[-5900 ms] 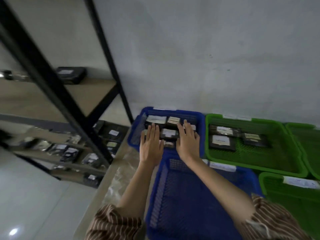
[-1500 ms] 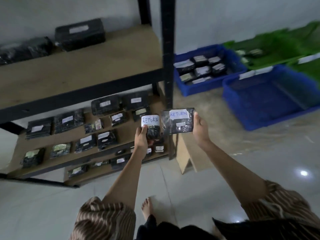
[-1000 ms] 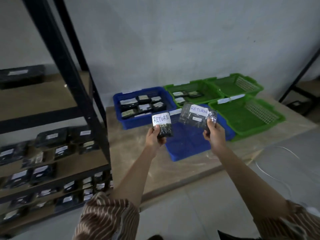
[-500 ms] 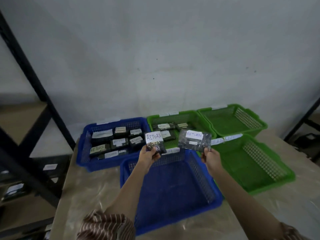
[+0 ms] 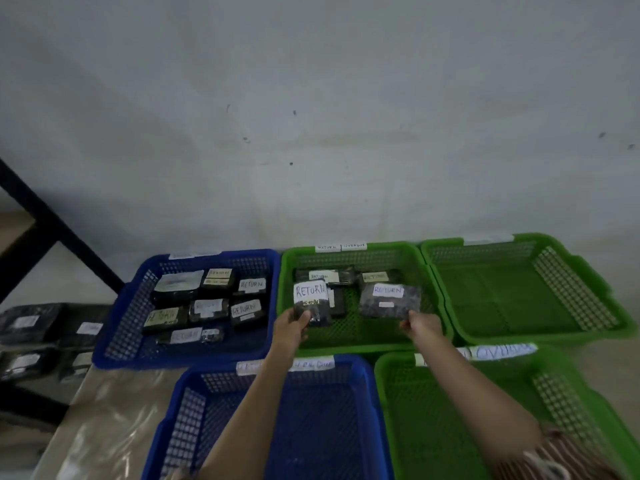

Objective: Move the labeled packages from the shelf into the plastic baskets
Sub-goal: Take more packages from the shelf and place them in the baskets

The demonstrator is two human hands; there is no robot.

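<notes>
My left hand [image 5: 290,328] pinches a small pack [image 5: 311,303] by its lower edge, label up; my right hand [image 5: 420,326] pinches a wider pack [image 5: 389,300] the same way. Both packs hang upright over the far green basket [image 5: 349,342], left one near its left wall, right one toward its right side, above packs already lying at its far end. The bare mesh floor lies straight below each grip, so I judge a short drop suffices.

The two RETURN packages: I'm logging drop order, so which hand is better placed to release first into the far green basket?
Probably the right hand: its package hangs well inside the green basket. The left hand holds its package near the left wall.
</notes>
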